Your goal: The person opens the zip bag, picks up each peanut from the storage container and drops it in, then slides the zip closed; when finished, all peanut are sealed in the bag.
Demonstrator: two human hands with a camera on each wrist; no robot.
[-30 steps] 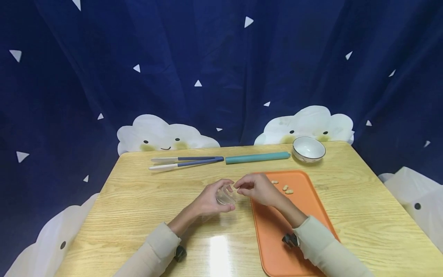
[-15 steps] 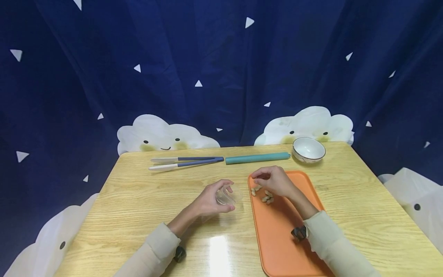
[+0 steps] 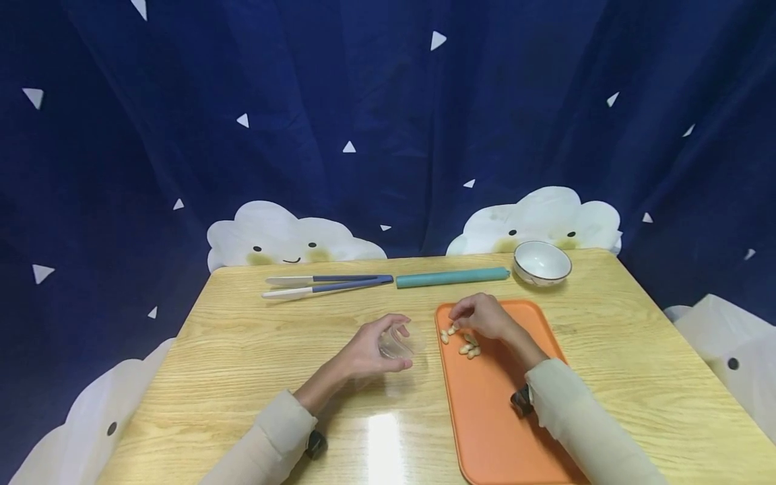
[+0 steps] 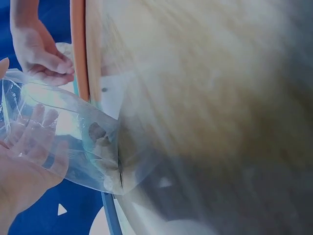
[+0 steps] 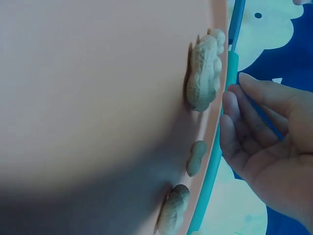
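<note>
Thumb and fingers of my left hand [image 3: 371, 347] curl round a clear, thin-walled plastic container [image 3: 394, 345] on the wooden table. In the left wrist view, creases show in this container [image 4: 73, 142] and several peanuts [image 4: 102, 147] lie at its far end; whether it is a bag or a cup I cannot tell. Over the upper part of an orange tray [image 3: 491, 404], my right hand [image 3: 485, 316] hovers close to several peanuts [image 3: 469, 350]. The right wrist view has its fingers bent beside a peanut [image 5: 201, 73], thumb and forefinger apart, nothing seen between them.
At the back of the table lie blue-and-white tongs [image 3: 330, 284] and a long teal stick-shaped thing [image 3: 451, 277]. A white bowl [image 3: 541, 263] stands at the back right. Behind hangs a dark blue curtain [image 3: 388, 81] with clouds and white triangles.
My right hand has moved from beside the container's mouth to the right, over the tray's peanuts, and lately shifted only slightly. The left hand and container have stayed in place.
</note>
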